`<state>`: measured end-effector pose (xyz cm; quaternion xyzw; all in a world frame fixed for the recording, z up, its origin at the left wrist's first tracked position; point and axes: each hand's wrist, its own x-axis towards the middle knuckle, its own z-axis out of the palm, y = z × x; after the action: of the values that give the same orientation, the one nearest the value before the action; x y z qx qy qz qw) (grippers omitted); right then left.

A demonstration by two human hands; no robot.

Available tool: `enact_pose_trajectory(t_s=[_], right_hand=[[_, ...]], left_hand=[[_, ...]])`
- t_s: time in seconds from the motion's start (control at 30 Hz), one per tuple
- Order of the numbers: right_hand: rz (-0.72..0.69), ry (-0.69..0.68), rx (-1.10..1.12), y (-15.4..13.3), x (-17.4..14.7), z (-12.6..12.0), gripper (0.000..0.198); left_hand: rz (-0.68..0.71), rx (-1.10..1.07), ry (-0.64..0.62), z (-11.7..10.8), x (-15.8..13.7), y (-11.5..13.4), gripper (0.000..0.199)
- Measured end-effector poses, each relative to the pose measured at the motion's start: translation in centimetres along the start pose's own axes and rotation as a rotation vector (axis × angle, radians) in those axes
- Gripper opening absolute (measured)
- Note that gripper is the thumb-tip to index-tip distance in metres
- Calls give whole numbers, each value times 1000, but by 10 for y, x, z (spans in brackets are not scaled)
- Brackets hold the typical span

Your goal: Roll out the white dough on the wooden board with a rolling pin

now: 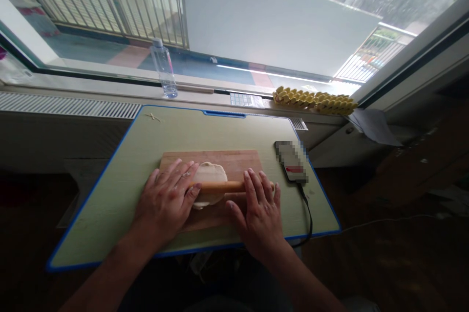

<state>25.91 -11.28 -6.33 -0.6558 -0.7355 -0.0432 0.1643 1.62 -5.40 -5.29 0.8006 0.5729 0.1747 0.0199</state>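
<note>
Two hands (164, 199) (261, 214); one each: dough sheet (211, 173), rolling pin (220, 187), board (242, 158), table (110, 209), phone (291, 161), bottle (164, 70).

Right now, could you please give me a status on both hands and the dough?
Left hand, right hand: both open, on pin. Dough flat on board, pin across it. Phone right of board, apparently not in the way.

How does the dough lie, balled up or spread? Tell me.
Spread: the dough is a flat sheet on the wooden board, the rolling pin across it.

Left hand (164, 200): bare, pale smudge (186, 173) on finger
Right hand (261, 211): bare
Forearms (113, 263): bare
Clothing (252, 275) below table's near edge (198, 251): dark
</note>
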Motion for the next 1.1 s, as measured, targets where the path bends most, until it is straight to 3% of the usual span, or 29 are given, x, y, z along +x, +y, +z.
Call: enact_pose_trajectory(t_s=[0.53, 0.97, 1.1], right_hand=[[112, -112, 35, -1, 77, 7, 70], [131, -165, 31, 0, 117, 8, 73], [131, -180, 26, -1, 115, 6, 71]], left_hand=[[-84, 65, -131, 0, 69, -10, 62], [-139, 23, -309, 7, 109, -28, 64], [-134, 33, -296, 4, 106, -25, 64]])
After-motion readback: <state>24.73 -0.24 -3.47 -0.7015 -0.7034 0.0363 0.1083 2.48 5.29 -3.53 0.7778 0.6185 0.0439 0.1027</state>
